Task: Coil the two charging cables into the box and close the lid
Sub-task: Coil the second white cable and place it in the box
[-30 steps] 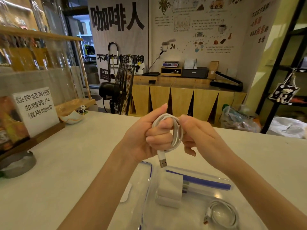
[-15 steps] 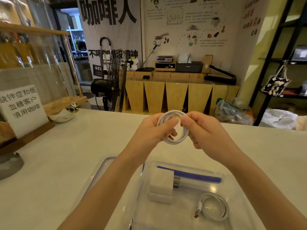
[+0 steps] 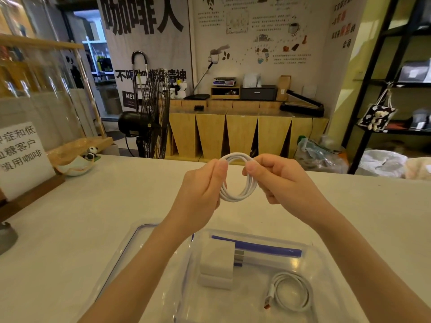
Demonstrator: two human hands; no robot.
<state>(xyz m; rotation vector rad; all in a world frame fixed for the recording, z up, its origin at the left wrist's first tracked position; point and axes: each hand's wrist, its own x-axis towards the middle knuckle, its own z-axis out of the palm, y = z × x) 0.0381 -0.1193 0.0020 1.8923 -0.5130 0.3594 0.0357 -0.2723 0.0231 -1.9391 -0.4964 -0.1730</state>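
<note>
A white charging cable (image 3: 235, 197), wound into a small ring, hangs in the air above the counter. My left hand (image 3: 200, 194) pinches its left side and my right hand (image 3: 277, 180) pinches its right side. Below them stands a clear plastic box (image 3: 312, 250) with a blue seal strip. Inside it lies a second white cable (image 3: 291, 291), coiled, with an orange-tipped plug, at the right. Two white charger blocks (image 3: 218, 264) rest in the box's left part. The clear lid (image 3: 130, 248) lies flat on the counter to the box's left, partly under my left forearm.
The white counter (image 3: 93, 217) runs wide on all sides. A sign on a wooden stand (image 3: 21, 157) and a small bowl with a panda figure (image 3: 79, 163) sit at the far left. A grey dish (image 3: 5, 236) is at the left edge.
The cable's plug no longer hangs below my left hand; the ring is tidier and held between both hands' fingertips. The view has tilted down, showing more of the box.
</note>
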